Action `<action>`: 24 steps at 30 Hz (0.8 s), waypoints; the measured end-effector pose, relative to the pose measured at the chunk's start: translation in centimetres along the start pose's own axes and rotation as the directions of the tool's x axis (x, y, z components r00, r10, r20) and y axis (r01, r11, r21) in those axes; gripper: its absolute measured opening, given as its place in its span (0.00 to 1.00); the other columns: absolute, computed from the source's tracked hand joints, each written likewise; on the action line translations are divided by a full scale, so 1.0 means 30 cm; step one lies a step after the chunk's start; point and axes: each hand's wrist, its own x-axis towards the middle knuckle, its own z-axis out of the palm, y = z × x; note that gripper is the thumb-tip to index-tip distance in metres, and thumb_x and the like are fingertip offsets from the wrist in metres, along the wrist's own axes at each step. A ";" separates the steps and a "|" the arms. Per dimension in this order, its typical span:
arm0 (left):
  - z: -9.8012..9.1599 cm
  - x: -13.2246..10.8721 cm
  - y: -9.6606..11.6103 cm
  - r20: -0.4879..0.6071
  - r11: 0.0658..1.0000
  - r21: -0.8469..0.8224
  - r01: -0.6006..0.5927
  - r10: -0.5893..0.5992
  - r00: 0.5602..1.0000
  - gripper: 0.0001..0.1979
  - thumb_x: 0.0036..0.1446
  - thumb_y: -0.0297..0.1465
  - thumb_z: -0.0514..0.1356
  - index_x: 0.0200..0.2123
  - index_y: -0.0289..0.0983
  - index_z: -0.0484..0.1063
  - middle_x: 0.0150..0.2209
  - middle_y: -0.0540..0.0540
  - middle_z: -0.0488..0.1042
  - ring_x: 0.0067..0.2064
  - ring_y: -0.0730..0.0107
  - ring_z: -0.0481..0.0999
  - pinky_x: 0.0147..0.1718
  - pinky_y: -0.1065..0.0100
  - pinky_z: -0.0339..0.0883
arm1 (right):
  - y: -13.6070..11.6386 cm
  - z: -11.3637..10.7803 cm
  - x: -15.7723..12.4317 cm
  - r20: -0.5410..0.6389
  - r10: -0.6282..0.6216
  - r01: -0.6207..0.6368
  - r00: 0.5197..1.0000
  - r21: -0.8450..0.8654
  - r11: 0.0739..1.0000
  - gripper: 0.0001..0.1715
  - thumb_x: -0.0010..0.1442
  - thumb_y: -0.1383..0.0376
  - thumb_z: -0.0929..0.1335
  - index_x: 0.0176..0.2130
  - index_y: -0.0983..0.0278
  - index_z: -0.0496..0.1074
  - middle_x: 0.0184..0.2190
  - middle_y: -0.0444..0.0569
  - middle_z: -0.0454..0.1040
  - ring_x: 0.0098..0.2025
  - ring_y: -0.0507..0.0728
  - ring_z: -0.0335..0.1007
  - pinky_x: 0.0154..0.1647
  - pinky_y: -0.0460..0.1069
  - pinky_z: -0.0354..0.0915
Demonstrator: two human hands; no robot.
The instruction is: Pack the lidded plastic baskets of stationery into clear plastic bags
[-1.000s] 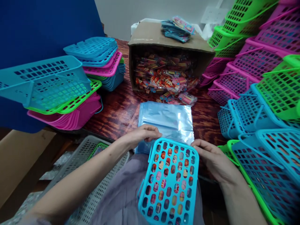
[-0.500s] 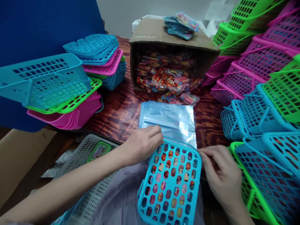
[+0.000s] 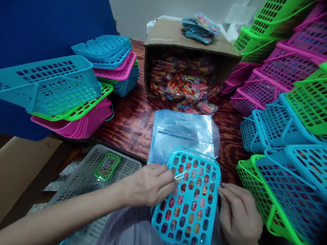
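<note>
A blue lidded plastic basket (image 3: 189,200) lies in my lap at the table edge, with colourful printed items showing through its slots. Clear plastic film of a bag (image 3: 181,177) stretches over its upper part. My left hand (image 3: 153,182) pinches a fold of this film above the basket's left side. At the right rim, my right hand (image 3: 238,211) is closed with thumb and forefinger on the bag's edge, which is mostly hidden there. Just beyond the basket, a stack of flat clear bags (image 3: 184,131) lies on the table.
An open cardboard box (image 3: 166,32) of small printed packets stands at the back. Stacked blue, green and pink baskets (image 3: 270,81) rise at right; more baskets (image 3: 63,88) and lids are piled at left. Below left sits a grey crate (image 3: 99,153) holding a small green basket (image 3: 108,166).
Both hands have moved down along the basket's sides, drawing the clear bag with them. The view has shifted slightly.
</note>
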 end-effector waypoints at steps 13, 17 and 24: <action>0.189 -0.198 0.106 0.056 0.657 -0.241 0.714 -0.725 0.687 0.10 0.65 0.31 0.53 0.49 0.39 0.64 0.42 0.43 0.74 0.42 0.63 0.76 0.39 0.66 0.69 | -0.061 0.132 -0.202 0.281 0.705 -0.755 0.651 0.330 0.566 0.19 0.58 0.59 0.68 0.49 0.61 0.68 0.43 0.51 0.75 0.43 0.61 0.73 0.43 0.53 0.68; 0.203 -0.167 0.100 0.160 0.667 -0.324 0.671 -0.661 0.733 0.08 0.65 0.30 0.51 0.44 0.38 0.67 0.37 0.45 0.75 0.37 0.64 0.76 0.35 0.67 0.67 | -0.075 0.149 -0.165 0.238 0.747 -0.773 0.622 0.342 0.534 0.18 0.57 0.60 0.67 0.48 0.61 0.70 0.43 0.50 0.76 0.44 0.61 0.72 0.43 0.51 0.66; 0.210 -0.154 0.095 0.230 0.487 -0.490 0.723 -0.728 0.646 0.11 0.67 0.33 0.47 0.37 0.38 0.67 0.32 0.49 0.74 0.32 0.69 0.72 0.34 0.71 0.62 | -0.082 0.145 -0.102 0.250 0.801 -0.834 0.544 0.264 0.484 0.11 0.61 0.61 0.61 0.39 0.61 0.71 0.33 0.45 0.72 0.35 0.57 0.67 0.36 0.49 0.62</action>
